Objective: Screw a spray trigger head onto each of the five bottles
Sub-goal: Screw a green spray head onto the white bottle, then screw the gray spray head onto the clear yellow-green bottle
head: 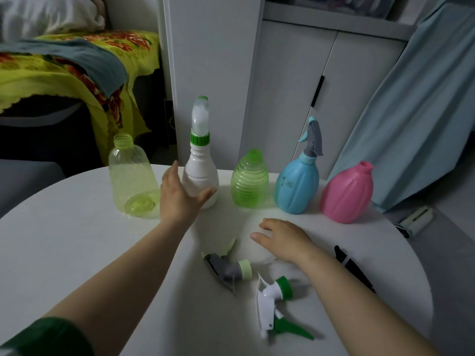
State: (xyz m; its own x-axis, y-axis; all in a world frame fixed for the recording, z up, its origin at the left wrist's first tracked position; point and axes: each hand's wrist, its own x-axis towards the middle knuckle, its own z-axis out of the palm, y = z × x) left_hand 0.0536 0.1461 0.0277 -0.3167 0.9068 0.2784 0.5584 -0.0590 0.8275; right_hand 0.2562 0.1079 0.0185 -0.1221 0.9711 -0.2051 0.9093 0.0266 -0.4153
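Five bottles stood along the far edge of the surface. The left hand, fingers apart, cupped the white bottle, already capped. The right hand lay open and flat, holding nothing, near the grey trigger head and the white trigger head. A careless nudge could have toppled the light bottle into the clear bottle on its left.

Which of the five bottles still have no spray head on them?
Three: the clear yellow-green bottle at far left, the ribbed green bottle in the middle, and the pink bottle at far right. All show bare open necks.
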